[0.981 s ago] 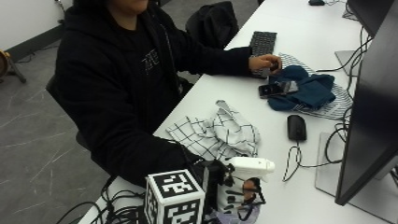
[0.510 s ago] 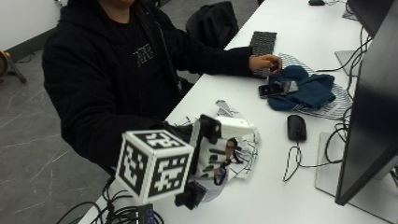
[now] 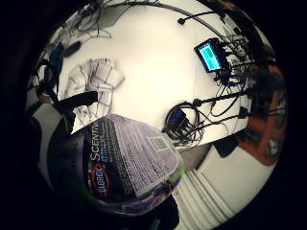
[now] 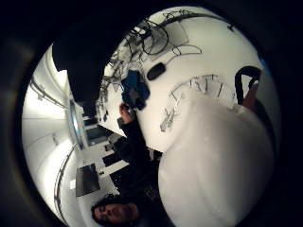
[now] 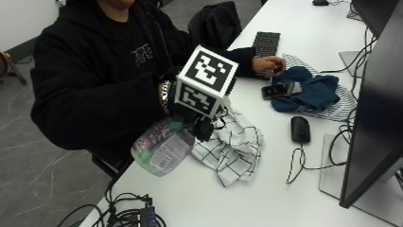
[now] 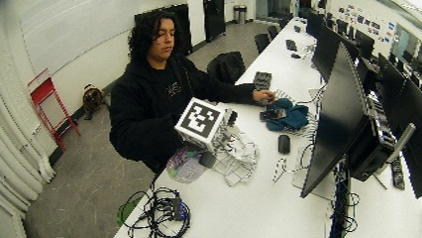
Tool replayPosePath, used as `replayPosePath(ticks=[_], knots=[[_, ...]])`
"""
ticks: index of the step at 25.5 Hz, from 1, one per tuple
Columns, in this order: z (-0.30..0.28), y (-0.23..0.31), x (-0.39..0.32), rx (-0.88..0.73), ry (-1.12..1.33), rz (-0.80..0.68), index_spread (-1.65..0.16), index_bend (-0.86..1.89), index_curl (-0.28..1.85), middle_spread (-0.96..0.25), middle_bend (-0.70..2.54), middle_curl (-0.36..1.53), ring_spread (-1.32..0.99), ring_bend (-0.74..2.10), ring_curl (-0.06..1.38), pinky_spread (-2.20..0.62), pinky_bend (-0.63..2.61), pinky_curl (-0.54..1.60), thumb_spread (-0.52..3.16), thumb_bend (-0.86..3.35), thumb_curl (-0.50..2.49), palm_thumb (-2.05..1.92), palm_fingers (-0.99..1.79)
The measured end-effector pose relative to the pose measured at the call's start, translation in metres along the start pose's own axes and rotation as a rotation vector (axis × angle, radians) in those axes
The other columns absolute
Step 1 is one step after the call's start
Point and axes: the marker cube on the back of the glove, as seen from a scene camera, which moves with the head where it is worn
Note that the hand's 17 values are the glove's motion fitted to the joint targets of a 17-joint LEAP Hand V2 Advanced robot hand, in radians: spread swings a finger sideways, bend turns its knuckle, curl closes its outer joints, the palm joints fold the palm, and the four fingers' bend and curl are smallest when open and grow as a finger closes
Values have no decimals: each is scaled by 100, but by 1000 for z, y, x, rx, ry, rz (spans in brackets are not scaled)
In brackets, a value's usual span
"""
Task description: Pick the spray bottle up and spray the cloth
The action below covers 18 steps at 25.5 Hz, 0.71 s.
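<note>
1. The gloved right hand [image 5: 189, 111] is raised above the table [image 5: 277, 189] edge, forearm bent across the chest.
2. Its grip holds the spray bottle [image 5: 162, 149], tilted.
3. The bare left hand [image 5: 269, 64] reaches far forward, arm extended, resting on the table.

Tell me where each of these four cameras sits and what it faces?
Little finger side palm view: on the palm, facing the spray bottle and the checked cloth on the table.
Thumb side palm view: facing the bottle's white body, the cloth, the person's sleeve.
Outside view: above the table, facing the person's torso and right hand.
Wide outside view: higher, whole person.
Shared: bottle and cloth.
</note>
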Motion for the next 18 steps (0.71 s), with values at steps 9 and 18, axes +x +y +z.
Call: replayPosePath(ticks=[9, 18], knots=[[97, 6, -49, -299, 520, -44, -30, 32, 53, -24, 52, 51, -25, 67, 47, -33, 47, 41, 26, -3, 73, 94, 137], [160, 12, -56, -377, 803, -87, -30, 31, 54, -24, 52, 51, -25, 65, 47, -33, 46, 41, 26, -3, 74, 94, 136]])
